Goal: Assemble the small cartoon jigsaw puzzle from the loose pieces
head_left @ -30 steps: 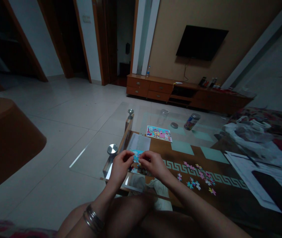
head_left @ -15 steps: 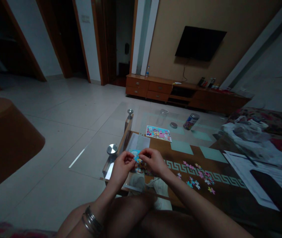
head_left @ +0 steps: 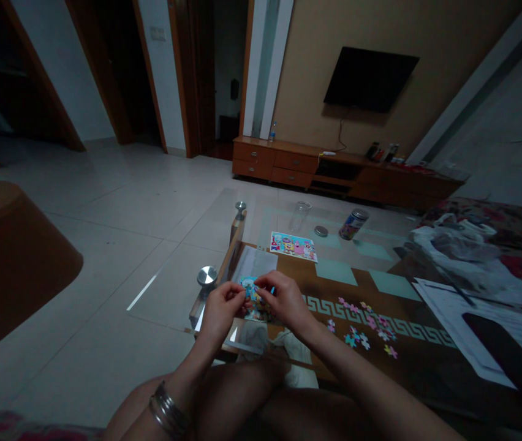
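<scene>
A partly joined jigsaw puzzle point(head_left: 252, 315) with a blue cartoon picture lies on the glass table, close to its left end, between my two hands. My right hand point(head_left: 287, 300) is closed in a pinch above the puzzle's right side, with a small blue puzzle piece point(head_left: 272, 290) showing at its fingers. At the puzzle's left edge, my left hand point(head_left: 222, 307) has thumb and fingertips pressed together; what they hold, if anything, is too small to tell. Both hands cover parts of the puzzle. Behind it lies a cartoon picture card point(head_left: 293, 247).
Loose puzzle pieces point(head_left: 355, 337) are scattered to the right. Farther back stand a clear jar point(head_left: 299, 217), a round lid point(head_left: 320, 231) and a printed can point(head_left: 353, 225). Papers point(head_left: 467, 349), a dark long object point(head_left: 500, 349) and a plastic bag point(head_left: 458, 251) occupy the right side.
My right hand has shifted slightly up and left over the puzzle, and a blue piece now shows at its fingers. The left hand has moved slightly left and its fingers have drawn closer together.
</scene>
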Motion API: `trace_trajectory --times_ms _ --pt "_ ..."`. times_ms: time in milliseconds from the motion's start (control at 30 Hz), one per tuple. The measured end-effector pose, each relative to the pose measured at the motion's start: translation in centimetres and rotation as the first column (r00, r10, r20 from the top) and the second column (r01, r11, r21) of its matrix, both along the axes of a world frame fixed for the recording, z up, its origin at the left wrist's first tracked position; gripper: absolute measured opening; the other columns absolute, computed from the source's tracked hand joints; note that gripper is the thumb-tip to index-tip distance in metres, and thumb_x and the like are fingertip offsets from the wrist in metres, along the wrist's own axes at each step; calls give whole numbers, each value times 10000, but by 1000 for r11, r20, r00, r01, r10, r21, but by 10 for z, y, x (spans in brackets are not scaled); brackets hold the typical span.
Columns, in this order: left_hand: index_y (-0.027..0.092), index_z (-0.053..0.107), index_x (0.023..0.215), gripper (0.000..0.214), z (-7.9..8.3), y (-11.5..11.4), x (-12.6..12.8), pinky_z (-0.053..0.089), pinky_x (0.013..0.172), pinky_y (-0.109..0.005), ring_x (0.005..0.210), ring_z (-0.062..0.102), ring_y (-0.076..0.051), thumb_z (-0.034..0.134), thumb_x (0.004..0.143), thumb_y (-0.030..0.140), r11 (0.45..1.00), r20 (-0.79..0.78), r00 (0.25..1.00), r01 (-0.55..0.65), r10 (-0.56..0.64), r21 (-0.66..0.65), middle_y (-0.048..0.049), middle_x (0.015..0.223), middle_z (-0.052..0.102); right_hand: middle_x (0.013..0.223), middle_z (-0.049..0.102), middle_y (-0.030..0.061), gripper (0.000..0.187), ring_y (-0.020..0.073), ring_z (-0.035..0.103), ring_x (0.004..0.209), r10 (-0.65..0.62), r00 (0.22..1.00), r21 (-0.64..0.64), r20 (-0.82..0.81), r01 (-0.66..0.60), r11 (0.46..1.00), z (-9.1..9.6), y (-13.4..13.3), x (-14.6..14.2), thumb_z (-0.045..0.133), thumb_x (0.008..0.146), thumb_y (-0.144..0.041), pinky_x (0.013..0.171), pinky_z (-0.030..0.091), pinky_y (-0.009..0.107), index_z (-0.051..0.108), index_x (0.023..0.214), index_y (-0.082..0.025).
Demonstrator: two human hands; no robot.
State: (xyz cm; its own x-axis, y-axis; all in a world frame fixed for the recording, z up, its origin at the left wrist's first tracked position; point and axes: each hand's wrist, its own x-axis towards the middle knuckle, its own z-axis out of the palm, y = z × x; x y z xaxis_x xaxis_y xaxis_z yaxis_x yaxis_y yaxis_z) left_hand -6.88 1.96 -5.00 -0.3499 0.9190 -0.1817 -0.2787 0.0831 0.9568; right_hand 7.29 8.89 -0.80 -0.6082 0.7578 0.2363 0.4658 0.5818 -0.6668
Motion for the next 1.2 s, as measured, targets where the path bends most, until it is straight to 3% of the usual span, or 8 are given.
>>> trace_trajectory --times_ms 233,600,1000,1200 --pt "140 631 653 215 8 -2 -2 399 503 -193 527 505 -86 723 591 324 998 -33 997 -65 65 15 35 570 579 939 601 58 186 214 515 932 46 995 244 91 -67 967 2 -7 1 652 778 -92 798 427 339 638 933 -194" --pt "147 600 650 245 10 -3 2 382 480 -202 461 491 -80 723 572 344 999 29 999 -31 32 -20 55 498 543 904 613 55 38 209 486 882 31 983 427 182 -107 898 11 -10 1 609 851 -178 733 341 319 639 875 -181" --pt "139 603 641 260 11 -4 3 396 508 -207 483 498 -81 725 573 358 999 5 1000 -5 5 -48 42 522 562 800 612 40 97 191 473 790 14 952 532 307 -184 826 10 -7 0 580 877 -221 680 267 311 630 809 -173" --pt "146 597 640 271 3 -3 1 436 531 -224 510 531 -99 709 569 382 999 -49 999 15 -18 -50 31 556 578 798 608 40 69 179 472 780 57 947 494 317 -215 842 4 -4 1 590 858 -185 693 283 293 619 798 -167"
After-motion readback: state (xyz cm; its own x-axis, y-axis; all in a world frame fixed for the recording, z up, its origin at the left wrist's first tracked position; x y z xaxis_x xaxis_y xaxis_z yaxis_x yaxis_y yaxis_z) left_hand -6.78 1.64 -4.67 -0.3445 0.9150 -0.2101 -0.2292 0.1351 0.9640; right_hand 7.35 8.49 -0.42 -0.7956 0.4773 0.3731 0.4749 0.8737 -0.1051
